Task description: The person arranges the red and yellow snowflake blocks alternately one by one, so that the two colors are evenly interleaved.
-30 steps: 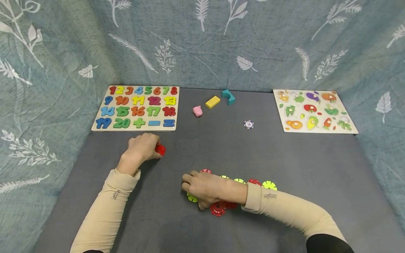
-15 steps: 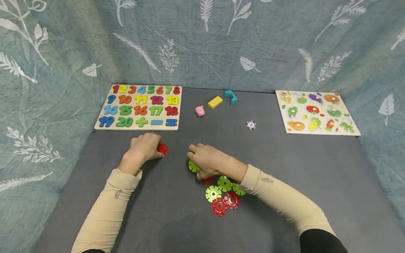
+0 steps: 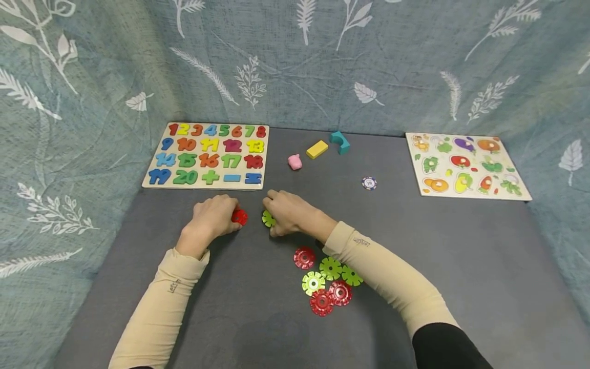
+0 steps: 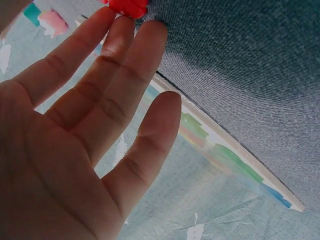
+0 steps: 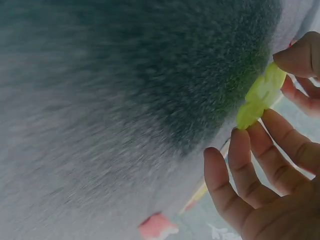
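Note:
In the head view my left hand (image 3: 212, 220) pinches a red notched plastic disc (image 3: 239, 217) between thumb and fingers, just in front of the number board. The left wrist view catches a part of this red disc (image 4: 131, 7) at the fingertips; the thumb is mostly out of that picture. My right hand (image 3: 290, 212) faces it from the right, a short gap away, and pinches a yellow-green notched disc (image 3: 268, 219). The right wrist view shows that yellow-green disc (image 5: 261, 97) tilted, its edges between thumb and fingertips.
Several loose discs lie nearer me, including a red disc (image 3: 304, 258) and a yellow-green disc (image 3: 313, 283). Behind are a number board (image 3: 203, 185), a pink pig-like toy (image 3: 295, 162), a yellow block (image 3: 317, 149), a teal arch block (image 3: 340, 142), a poker chip (image 3: 369, 183) and a vegetable puzzle board (image 3: 447, 169).
My right hand has left the group of discs and moved away from me, carrying the yellow-green disc up beside the left hand. The left hand keeps its place with the red disc.

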Tool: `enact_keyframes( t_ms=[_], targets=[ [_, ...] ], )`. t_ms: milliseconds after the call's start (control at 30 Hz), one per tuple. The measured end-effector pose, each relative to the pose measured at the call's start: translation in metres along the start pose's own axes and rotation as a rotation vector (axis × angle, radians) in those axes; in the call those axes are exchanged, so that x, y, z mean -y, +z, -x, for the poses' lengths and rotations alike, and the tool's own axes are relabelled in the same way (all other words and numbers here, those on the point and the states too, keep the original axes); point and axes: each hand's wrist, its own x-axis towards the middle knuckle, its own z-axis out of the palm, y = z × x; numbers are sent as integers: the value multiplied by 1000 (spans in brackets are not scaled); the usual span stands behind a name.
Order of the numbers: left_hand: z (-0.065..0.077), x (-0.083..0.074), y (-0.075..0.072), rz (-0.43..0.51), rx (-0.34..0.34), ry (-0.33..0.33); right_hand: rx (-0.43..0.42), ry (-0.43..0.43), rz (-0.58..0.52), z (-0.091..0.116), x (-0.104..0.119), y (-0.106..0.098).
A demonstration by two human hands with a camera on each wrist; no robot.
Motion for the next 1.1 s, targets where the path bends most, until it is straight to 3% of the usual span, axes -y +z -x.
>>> enact_keyframes(
  t_ms=[333, 800, 1100],
  targets=[
    [0, -1, 3, -2, -25, 6, -1, 3, -67, -21, 2, 4],
    [1, 1, 3, 5, -33, 18, 20, -49, -121, -25, 3, 2],
    [1, 3, 4, -3, -46, 29, 21, -38, -164, -24, 4, 3]
  ],
)
